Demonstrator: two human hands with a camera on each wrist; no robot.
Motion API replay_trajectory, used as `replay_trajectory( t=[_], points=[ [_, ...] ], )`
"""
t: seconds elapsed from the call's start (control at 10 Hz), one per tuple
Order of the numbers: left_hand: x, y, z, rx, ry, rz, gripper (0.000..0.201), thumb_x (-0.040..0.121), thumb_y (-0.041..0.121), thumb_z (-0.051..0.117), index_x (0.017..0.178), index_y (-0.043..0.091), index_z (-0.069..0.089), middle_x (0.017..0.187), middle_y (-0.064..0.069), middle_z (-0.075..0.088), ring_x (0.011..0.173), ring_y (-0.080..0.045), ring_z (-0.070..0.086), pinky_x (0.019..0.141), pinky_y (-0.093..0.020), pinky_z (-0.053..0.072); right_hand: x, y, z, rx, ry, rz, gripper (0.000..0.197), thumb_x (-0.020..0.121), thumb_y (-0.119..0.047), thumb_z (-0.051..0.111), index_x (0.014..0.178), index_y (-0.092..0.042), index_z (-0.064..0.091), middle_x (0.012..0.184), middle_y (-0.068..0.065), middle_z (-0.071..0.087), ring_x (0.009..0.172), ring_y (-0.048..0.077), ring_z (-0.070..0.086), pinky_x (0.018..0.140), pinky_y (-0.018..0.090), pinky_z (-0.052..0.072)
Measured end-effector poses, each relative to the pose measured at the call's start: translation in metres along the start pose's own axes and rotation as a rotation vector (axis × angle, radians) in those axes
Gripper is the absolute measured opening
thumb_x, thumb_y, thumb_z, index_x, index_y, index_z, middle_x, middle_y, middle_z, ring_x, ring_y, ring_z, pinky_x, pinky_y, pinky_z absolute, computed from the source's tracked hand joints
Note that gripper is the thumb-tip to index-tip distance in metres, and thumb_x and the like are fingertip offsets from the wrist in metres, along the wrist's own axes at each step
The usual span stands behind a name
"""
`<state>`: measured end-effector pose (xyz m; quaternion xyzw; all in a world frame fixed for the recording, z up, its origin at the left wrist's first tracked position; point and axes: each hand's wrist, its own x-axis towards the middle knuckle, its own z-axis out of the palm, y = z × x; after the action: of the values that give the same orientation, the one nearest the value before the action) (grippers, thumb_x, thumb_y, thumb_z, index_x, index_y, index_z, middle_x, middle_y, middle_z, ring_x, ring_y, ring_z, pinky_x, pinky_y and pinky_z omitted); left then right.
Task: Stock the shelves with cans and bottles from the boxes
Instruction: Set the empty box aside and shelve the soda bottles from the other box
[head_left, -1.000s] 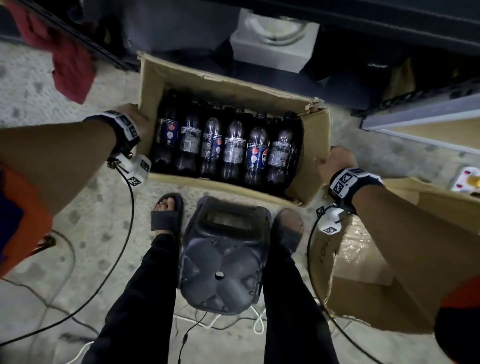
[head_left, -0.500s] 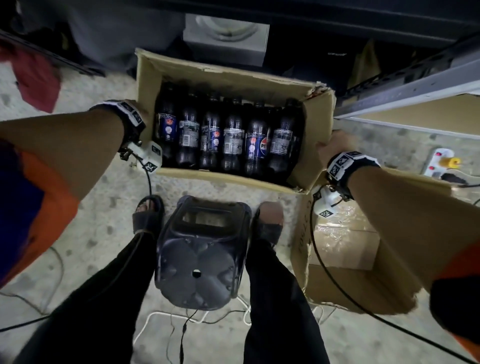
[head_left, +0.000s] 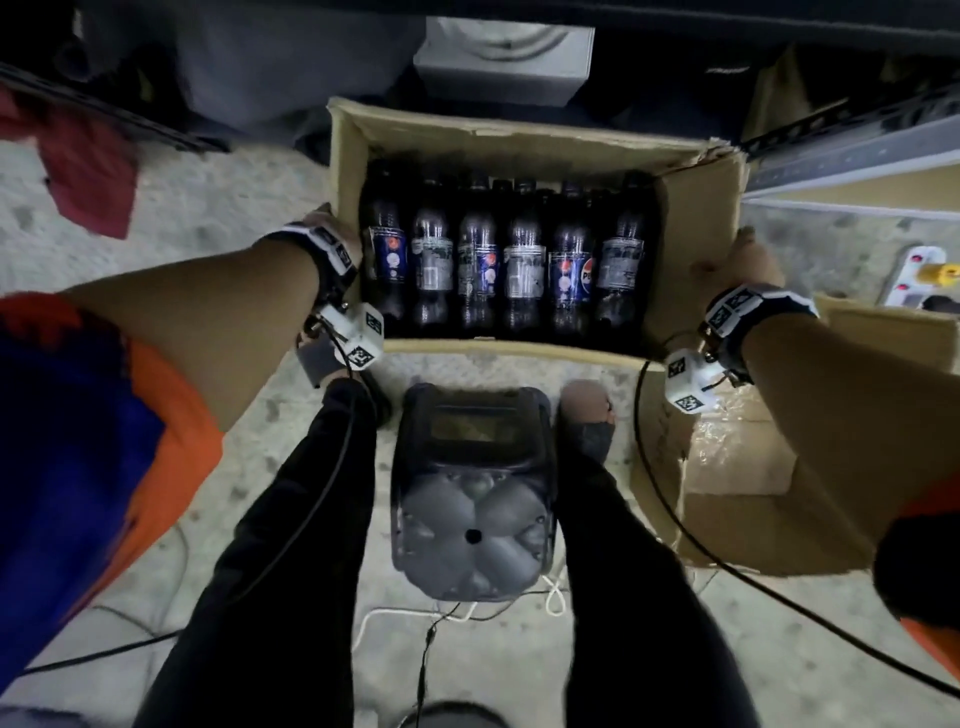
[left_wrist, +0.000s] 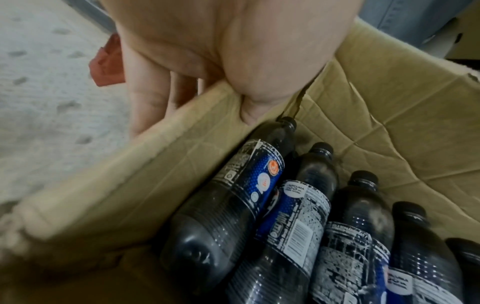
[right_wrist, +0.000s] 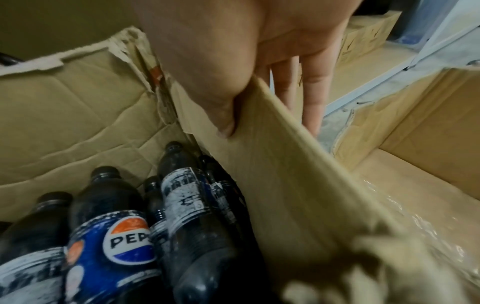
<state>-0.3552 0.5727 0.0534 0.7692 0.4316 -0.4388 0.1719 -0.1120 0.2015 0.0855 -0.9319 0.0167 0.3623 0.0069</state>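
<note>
The cardboard box sits in the upper centre of the head view, its long axis running left to right across the frame, held between both hands. The left hand grips the left end wall, thumb inside and fingers outside. The right hand pinches the right end wall the same way. Both hands are equally near. The bottles lie in a side-by-side row inside, caps pointing toward the top of the frame, long axes crosswise to the box. The shelf edge lies at the upper right, so the box probably needs carrying that way.
</note>
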Motion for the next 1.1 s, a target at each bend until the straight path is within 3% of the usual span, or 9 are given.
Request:
replay_trajectory(
  t=[0.1,0.2,0.3,0.4,0.5,0.7,0.8,0.9,1.1],
  points=[
    [-0.009,-0.006,-0.012,-0.132,-0.080,0.037,0.047,0.100,0.025,0.056,0.139,-0.001,0.051,0.141,-0.023,0.053,0.115,-0.030,0.056,0.060,-0.023,0.035,-0.013,-0.019,0.009,0.094,0.097,0.035,0.060,0.094,-0.027,0.060,0.140,0.000,0.033,0.136,0.027,0.052,0.125,0.044,0.053,0.104,0.050,0.044],
    [-0.020,-0.005,-0.020,-0.175,-0.095,0.078,0.037,0.100,0.018,0.055,0.131,-0.002,0.053,0.128,-0.022,0.059,0.113,-0.036,0.060,0.085,-0.039,0.052,-0.024,-0.032,0.020,0.133,0.198,-0.019,0.091,0.091,-0.037,0.062,0.156,0.003,0.011,0.156,0.027,0.029,0.145,0.042,0.029,0.121,0.046,0.024],
    [-0.021,0.002,-0.024,-0.307,0.009,0.066,0.050,0.096,0.035,0.060,0.135,0.005,0.052,0.124,-0.018,0.063,0.108,-0.037,0.063,0.087,-0.044,0.052,-0.037,-0.041,0.023,0.160,0.256,-0.088,0.096,0.090,-0.039,0.060,0.159,0.001,0.005,0.167,0.018,0.006,0.154,0.033,0.009,0.126,0.041,0.011],
    [-0.046,0.013,-0.040,-0.312,0.090,0.007,0.065,0.096,0.041,0.059,0.148,0.008,0.037,0.144,-0.016,0.051,0.126,-0.039,0.053,0.098,-0.044,0.047,-0.062,-0.055,0.014,0.100,0.237,-0.224,0.087,0.094,-0.042,0.058,0.159,-0.004,0.014,0.169,0.012,0.004,0.155,0.029,0.004,0.127,0.040,0.008],
    [-0.091,0.022,-0.058,-0.227,0.161,0.152,0.067,0.098,0.036,0.058,0.152,0.011,0.028,0.141,-0.022,0.051,0.124,-0.042,0.053,0.091,-0.042,0.044,-0.085,-0.067,0.005,0.108,0.162,-0.394,0.076,0.096,-0.040,0.059,0.158,-0.014,0.024,0.167,0.011,0.014,0.155,0.029,0.008,0.126,0.039,0.011],
    [-0.117,0.036,-0.063,-0.231,0.275,0.356,0.067,0.097,0.045,0.057,0.154,0.020,0.035,0.150,-0.012,0.046,0.134,-0.031,0.047,0.108,-0.038,0.039,-0.092,-0.081,-0.006,0.044,0.144,-0.641,0.074,0.096,-0.046,0.060,0.156,-0.014,0.033,0.164,0.011,0.026,0.153,0.031,0.016,0.125,0.041,0.017],
    [-0.103,0.050,-0.055,-0.235,0.344,0.450,0.063,0.095,0.045,0.059,0.150,0.021,0.040,0.143,-0.014,0.052,0.127,-0.033,0.052,0.105,-0.042,0.045,-0.077,-0.092,-0.002,-0.019,0.131,-0.716,0.075,0.097,-0.047,0.056,0.158,-0.013,0.028,0.166,0.009,0.021,0.155,0.031,0.010,0.126,0.046,0.014],
    [-0.079,0.063,-0.053,-0.174,0.380,0.566,0.063,0.095,0.041,0.059,0.151,0.019,0.040,0.150,-0.012,0.046,0.135,-0.035,0.045,0.113,-0.046,0.039,-0.055,-0.107,0.009,-0.102,0.104,-0.778,0.075,0.099,-0.054,0.048,0.161,-0.021,0.020,0.169,0.003,0.012,0.156,0.028,0.002,0.125,0.053,0.008],
    [-0.033,0.081,-0.058,-0.279,0.440,0.661,0.057,0.101,0.040,0.053,0.154,0.025,0.039,0.151,-0.004,0.047,0.137,-0.023,0.045,0.115,-0.033,0.034,-0.015,-0.138,0.026,-0.124,0.168,-0.814,0.068,0.102,-0.056,0.038,0.161,-0.030,0.016,0.169,-0.002,0.010,0.156,0.028,-0.003,0.123,0.056,-0.001]
  ],
)
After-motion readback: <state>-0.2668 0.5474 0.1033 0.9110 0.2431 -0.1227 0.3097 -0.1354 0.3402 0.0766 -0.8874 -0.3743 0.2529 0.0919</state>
